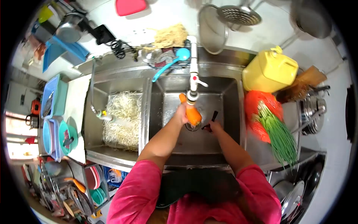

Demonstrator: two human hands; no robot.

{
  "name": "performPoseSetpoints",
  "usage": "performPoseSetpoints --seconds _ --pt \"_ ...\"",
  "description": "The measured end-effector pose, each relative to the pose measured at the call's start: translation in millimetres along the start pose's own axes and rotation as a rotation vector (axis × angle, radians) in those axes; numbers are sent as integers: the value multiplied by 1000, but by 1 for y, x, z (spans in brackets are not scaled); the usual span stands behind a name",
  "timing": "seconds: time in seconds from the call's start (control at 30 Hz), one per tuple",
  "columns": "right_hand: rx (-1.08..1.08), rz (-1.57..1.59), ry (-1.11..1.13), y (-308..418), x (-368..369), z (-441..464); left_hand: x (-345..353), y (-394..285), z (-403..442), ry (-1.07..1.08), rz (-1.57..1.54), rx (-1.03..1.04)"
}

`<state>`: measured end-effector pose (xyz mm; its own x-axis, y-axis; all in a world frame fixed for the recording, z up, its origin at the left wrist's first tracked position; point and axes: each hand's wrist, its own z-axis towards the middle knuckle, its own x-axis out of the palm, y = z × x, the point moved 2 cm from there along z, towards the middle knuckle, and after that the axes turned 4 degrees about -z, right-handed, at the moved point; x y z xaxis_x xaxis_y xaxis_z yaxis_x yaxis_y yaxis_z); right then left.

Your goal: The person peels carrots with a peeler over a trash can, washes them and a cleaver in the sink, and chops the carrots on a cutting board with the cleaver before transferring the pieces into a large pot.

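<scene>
In the right basin of the steel sink (179,140), my left hand (182,114) is wrapped round an orange carrot (193,115). The carrot lies under the white tap (194,80), its thick stem end pointing towards me. My right hand (215,127), lower and to the right, has its fingers closed on a small black tool (214,116). The tool's working end is too small to make out, and it is apart from the carrot. Below the carrot, the drain (192,127) is partly hidden.
Bean sprouts (123,127) fill much of the left basin, beside a hose tap (106,115). A blue ladle (182,55) rests behind the sink. On the right stand a yellow jug (269,71), a red plastic bag (255,128) and green scallions (278,136). Tubs (68,136) stand left.
</scene>
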<state>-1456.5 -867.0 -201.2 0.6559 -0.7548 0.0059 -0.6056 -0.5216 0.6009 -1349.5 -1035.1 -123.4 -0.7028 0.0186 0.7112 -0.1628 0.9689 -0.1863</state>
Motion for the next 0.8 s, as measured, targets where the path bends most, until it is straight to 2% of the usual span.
performPoseSetpoints --seconds 0.03,0.07,0.1,0.17,0.2,0.23,0.27,0.3,0.33,0.4,0.47,0.5,0.57,0.63,0.67,0.73,0.8 --pt "61 32 143 -10 15 15 -18 -1 0 58 52 -1" --pt "131 52 295 -23 33 31 -34 2 -8 -19 -61 -12" --pt "43 69 533 -32 52 55 -52 0 -10 28 -85 -91" --pt "-587 -179 644 2 91 44 -68 5 -29 106 -83 -71" --pt "-545 -129 577 17 104 45 -73 8 -33 -75 45 86" --pt "-497 -82 496 31 111 50 -72 9 -40 -242 167 67" --pt "-491 -345 408 49 119 60 -54 6 -63 -307 205 3" --pt "-482 -285 339 58 123 66 -70 9 -48 -225 217 67" --pt "-472 -223 259 61 126 66 -63 8 -54 -274 218 91" --pt "0 358 486 97 130 -11 -68 8 -51 -264 224 69" --pt "-147 136 567 96 119 9 -57 3 -73 -242 309 134" --pt "-153 126 576 85 115 17 -58 2 -81 -240 303 147" --pt "-489 -780 242 70 98 32 -57 1 -94 -300 371 111" --pt "-275 -401 396 54 93 7 -68 6 -101 -200 235 85" --pt "-697 -530 609 30 74 31 -60 4 -123 -142 221 70" --pt "-177 20 471 29 74 -11 -63 4 -139 -146 356 29" --pt "-359 -219 285 27 65 -33 -64 2 -152 -102 449 -36"
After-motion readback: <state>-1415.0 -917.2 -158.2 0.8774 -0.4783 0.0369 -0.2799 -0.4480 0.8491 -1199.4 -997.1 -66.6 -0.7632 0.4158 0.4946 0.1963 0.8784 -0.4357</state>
